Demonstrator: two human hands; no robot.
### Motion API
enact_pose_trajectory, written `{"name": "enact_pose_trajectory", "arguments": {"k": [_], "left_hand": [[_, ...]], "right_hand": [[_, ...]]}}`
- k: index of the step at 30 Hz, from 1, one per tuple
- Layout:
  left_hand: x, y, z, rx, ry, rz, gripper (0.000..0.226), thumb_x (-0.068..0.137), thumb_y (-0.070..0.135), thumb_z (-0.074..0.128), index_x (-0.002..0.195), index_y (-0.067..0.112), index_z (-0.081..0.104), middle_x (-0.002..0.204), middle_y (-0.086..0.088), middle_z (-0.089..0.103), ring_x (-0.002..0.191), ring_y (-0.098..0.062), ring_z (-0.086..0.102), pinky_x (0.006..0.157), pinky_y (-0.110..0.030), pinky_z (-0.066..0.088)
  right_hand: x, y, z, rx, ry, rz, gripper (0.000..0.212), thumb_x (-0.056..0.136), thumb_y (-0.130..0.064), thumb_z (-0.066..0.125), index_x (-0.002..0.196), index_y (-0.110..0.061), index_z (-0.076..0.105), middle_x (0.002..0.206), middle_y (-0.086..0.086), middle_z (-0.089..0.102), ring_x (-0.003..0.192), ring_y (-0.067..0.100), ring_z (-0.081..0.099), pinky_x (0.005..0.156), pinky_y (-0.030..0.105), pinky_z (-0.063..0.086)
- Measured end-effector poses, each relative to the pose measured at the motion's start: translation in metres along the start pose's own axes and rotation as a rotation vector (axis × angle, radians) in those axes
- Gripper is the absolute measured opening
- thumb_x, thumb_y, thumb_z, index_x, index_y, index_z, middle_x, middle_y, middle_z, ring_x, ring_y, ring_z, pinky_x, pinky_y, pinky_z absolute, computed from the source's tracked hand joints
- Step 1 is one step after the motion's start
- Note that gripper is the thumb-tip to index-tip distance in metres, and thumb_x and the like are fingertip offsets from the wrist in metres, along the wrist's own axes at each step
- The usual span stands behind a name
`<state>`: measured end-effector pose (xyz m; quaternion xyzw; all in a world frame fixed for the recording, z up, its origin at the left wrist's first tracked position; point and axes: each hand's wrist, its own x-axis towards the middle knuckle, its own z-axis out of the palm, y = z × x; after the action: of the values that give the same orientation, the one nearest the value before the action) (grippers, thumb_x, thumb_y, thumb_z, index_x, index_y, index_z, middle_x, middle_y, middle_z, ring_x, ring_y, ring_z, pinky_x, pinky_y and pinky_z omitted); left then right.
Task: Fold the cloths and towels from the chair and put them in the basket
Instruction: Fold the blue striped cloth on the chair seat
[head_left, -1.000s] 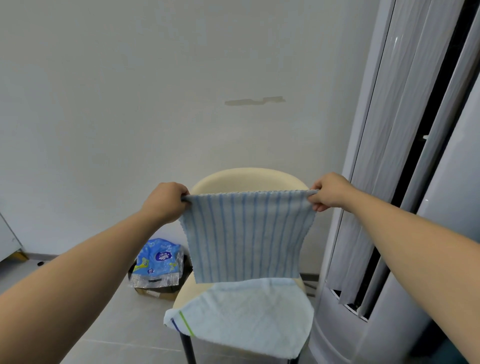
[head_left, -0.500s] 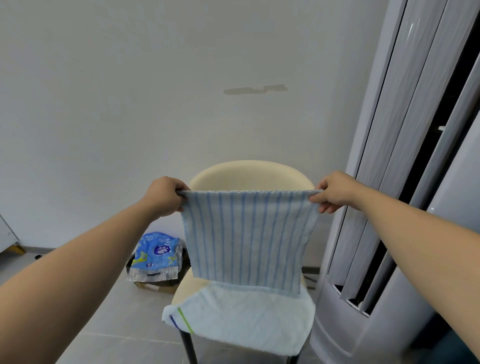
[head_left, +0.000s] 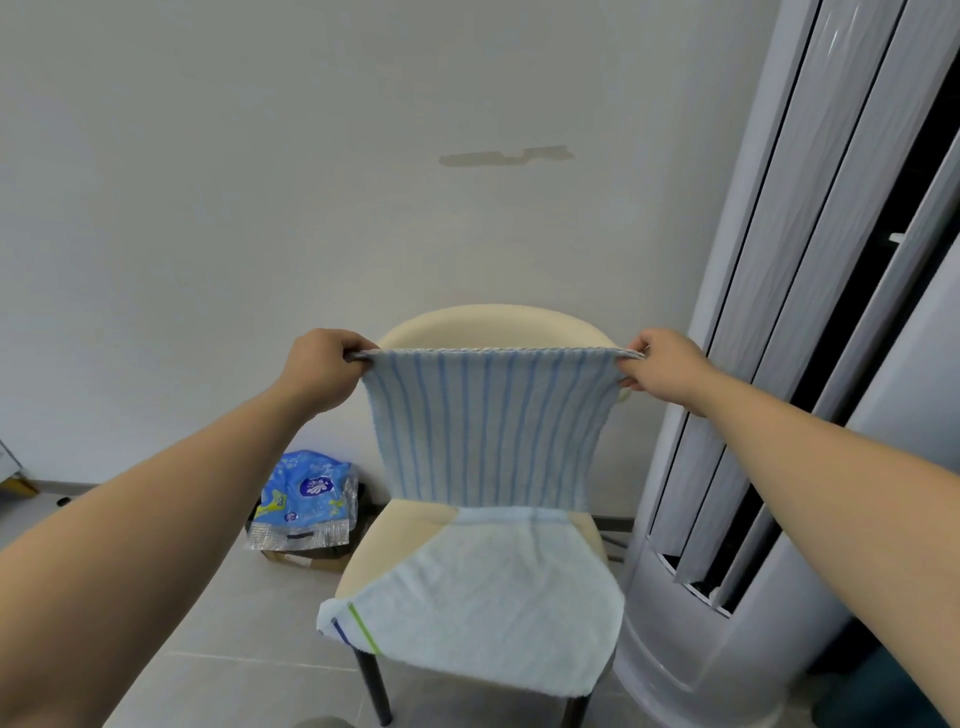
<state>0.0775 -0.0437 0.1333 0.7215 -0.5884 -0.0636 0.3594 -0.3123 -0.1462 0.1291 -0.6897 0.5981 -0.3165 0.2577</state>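
The left hand (head_left: 319, 371) and right hand (head_left: 667, 366) hold the blue-striped cloth (head_left: 488, 426) stretched above the cream chair (head_left: 498, 327), fingers (head_left: 357, 347) curled round its top corners. A pale towel (head_left: 483, 592) lies on the seat. The chair stands on grey floor tiles (head_left: 234, 649) against a white wall (head_left: 208, 208), a blue packet (head_left: 306, 499) beside it.

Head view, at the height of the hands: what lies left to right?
left hand → blue-striped cloth → right hand → tall grey slatted tower unit
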Motion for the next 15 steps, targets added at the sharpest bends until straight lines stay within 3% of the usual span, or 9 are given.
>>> {"name": "enact_pose_trajectory", "arguments": {"k": [4, 8, 15], "left_hand": [[-0.016, 0.002, -0.003, -0.009, 0.002, 0.029, 0.012, 0.087, 0.021, 0.071, 0.096, 0.023, 0.078, 0.077, 0.007, 0.069, 0.07, -0.007, 0.057, 0.061, -0.023, 0.042], [-0.046, -0.008, 0.004, 0.032, -0.062, 0.026, 0.013, 0.088, 0.025, 0.072, 0.098, 0.02, 0.079, 0.081, 0.005, 0.07, 0.081, -0.012, 0.062, 0.072, -0.025, 0.042], [-0.126, -0.034, 0.026, 0.04, -0.214, -0.021, 0.005, 0.086, 0.023, 0.073, 0.089, 0.021, 0.077, 0.078, 0.007, 0.072, 0.074, -0.008, 0.063, 0.062, -0.018, 0.042]], "right_hand": [[-0.016, 0.002, -0.002, -0.03, 0.041, -0.015, 0.009, 0.083, -0.022, 0.069, 0.079, -0.015, 0.064, 0.08, 0.002, 0.074, 0.083, 0.021, 0.072, 0.084, 0.042, 0.058], [-0.041, 0.015, 0.0, -0.039, -0.038, 0.034, 0.008, 0.075, -0.02, 0.074, 0.075, -0.013, 0.069, 0.082, 0.006, 0.074, 0.086, 0.025, 0.071, 0.086, 0.046, 0.059], [-0.107, 0.047, 0.012, -0.123, -0.171, 0.102, 0.007, 0.073, -0.014, 0.074, 0.072, -0.008, 0.071, 0.073, 0.006, 0.075, 0.082, 0.025, 0.073, 0.084, 0.046, 0.06]]}}
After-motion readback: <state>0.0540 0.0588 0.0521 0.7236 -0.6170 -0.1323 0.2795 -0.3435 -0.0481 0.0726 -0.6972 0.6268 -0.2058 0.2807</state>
